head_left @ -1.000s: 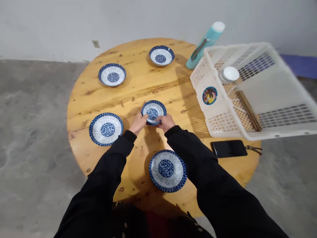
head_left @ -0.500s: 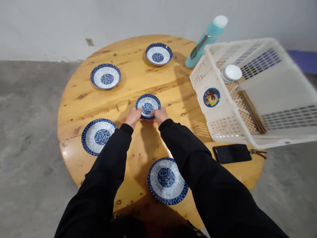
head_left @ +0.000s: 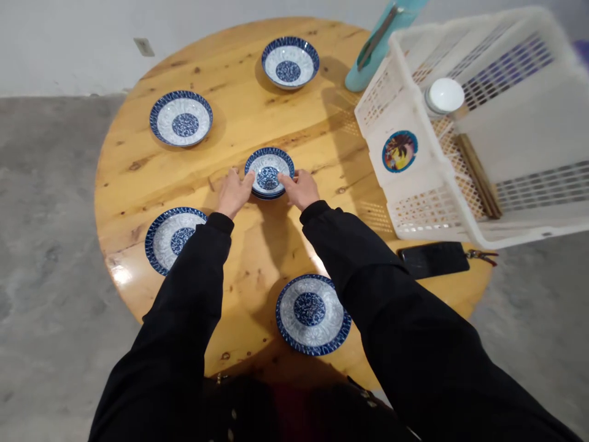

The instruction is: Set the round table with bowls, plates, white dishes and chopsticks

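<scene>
A small blue-and-white dish stack (head_left: 268, 174), apparently two dishes, sits on the round pine table (head_left: 138, 178) in front of me. My left hand (head_left: 234, 193) lies on the wood at the stack's left, fingertips at its rim. My right hand (head_left: 299, 189) mirrors it on the right, with fingers extended and not curled under. Four larger blue-patterned plates surround them: one (head_left: 289, 63) at the far side, one (head_left: 181, 118) at back left, one (head_left: 172, 239) partly behind my left sleeve, and one (head_left: 313, 314) near my right forearm.
A white plastic basket (head_left: 386, 123) overhangs the table's right side, holding a small white bowl (head_left: 444, 95) and wooden chopsticks (head_left: 478, 175). A teal bottle (head_left: 377, 46) stands behind it. A black phone (head_left: 432, 259) and keys (head_left: 481, 256) lie near the table's right edge. Concrete floor surrounds the table.
My hands have spread slightly, and their fingers have flattened beside the dish stack instead of gripping it. The stack now rests on the table. The whole scene has shifted upward in view.
</scene>
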